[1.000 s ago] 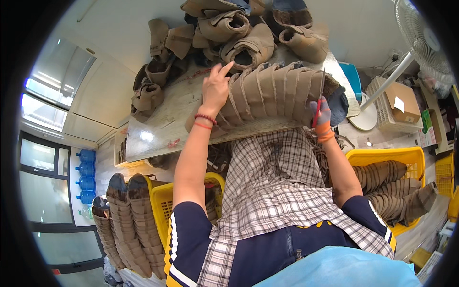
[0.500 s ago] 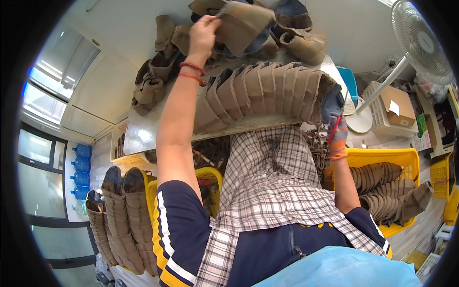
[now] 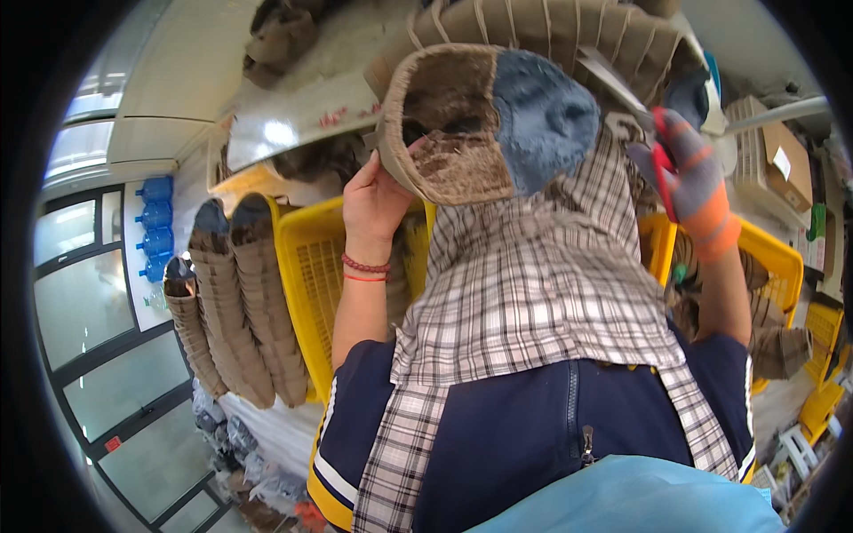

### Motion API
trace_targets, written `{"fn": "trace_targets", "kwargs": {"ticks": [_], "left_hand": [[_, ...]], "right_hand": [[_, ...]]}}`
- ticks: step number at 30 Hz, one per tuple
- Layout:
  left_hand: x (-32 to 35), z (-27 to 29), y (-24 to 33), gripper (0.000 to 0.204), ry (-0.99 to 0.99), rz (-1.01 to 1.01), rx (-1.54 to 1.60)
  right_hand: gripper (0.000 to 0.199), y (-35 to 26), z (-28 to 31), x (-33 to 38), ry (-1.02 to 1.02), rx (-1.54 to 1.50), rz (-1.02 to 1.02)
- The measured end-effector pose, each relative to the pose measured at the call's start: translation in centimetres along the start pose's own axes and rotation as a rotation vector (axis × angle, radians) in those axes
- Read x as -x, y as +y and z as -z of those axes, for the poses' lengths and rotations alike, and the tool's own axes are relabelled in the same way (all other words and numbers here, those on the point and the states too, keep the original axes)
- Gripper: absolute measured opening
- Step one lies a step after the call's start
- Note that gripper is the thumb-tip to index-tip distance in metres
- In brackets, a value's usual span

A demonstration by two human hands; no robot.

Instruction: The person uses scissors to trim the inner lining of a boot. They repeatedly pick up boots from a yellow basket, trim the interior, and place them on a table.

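In front of me, above my plaid apron point(image 3: 533, 284), my bare left hand point(image 3: 375, 200) grips the near left rim of a fleece-lined shoe upper point(image 3: 484, 124). Its opening faces me, showing brown fleece inside and a blue-grey piece at the right end. My right hand point(image 3: 697, 186), in a grey and orange glove, is closed on red-handled scissors point(image 3: 662, 173). Their blades point up and left, just right of the upper and apart from it. Beyond, a row of nested brown uppers point(image 3: 551, 31) lies along the table point(image 3: 311, 147).
A yellow basket point(image 3: 311, 266) stands to my left, beside tall stacks of nested uppers point(image 3: 253, 302). Another yellow basket point(image 3: 782, 271) at right holds more uppers. Blue water bottles point(image 3: 155, 215) line the left wall. A cardboard box point(image 3: 786, 164) sits at far right.
My left hand has come back from the pile at the table's far side, bringing an upper close to me. My right hand with the scissors has shifted right and nearer. The view has tilted down.
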State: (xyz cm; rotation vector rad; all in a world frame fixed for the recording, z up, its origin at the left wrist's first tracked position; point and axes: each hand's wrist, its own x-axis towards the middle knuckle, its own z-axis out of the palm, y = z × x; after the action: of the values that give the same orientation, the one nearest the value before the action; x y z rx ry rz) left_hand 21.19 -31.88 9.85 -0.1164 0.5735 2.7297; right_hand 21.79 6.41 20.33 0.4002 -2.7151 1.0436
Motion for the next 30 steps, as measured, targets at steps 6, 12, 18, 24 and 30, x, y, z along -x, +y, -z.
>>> {"fn": "trace_targets", "kwargs": {"ticks": [6, 12, 18, 24, 30], "left_hand": [[2.9, 3.8, -4.9, 0.044, 0.265, 0.086, 0.038], [3.6, 6.8, -6.6, 0.044, 0.277, 0.051, 0.078], [3.7, 7.0, -7.3, 0.044, 0.284, 0.009, 0.047], [4.0, 6.4, -7.4, 0.045, 0.271, -0.012, 0.015], [3.7, 6.0, -7.5, 0.044, 0.264, -0.009, -0.015]], "right_hand": [[0.029, 1.7, -5.8, -1.5, -0.286, 0.452, 0.224], [0.03, 1.0, -10.3, -1.6, -0.558, 0.515, 0.264], [0.032, -0.2, -13.2, -3.1, -0.744, 0.578, 0.235], [0.035, -1.8, -13.8, -4.5, -0.96, 0.693, 0.188], [0.017, -1.1, -14.6, -4.3, -0.847, 0.727, 0.317]]}}
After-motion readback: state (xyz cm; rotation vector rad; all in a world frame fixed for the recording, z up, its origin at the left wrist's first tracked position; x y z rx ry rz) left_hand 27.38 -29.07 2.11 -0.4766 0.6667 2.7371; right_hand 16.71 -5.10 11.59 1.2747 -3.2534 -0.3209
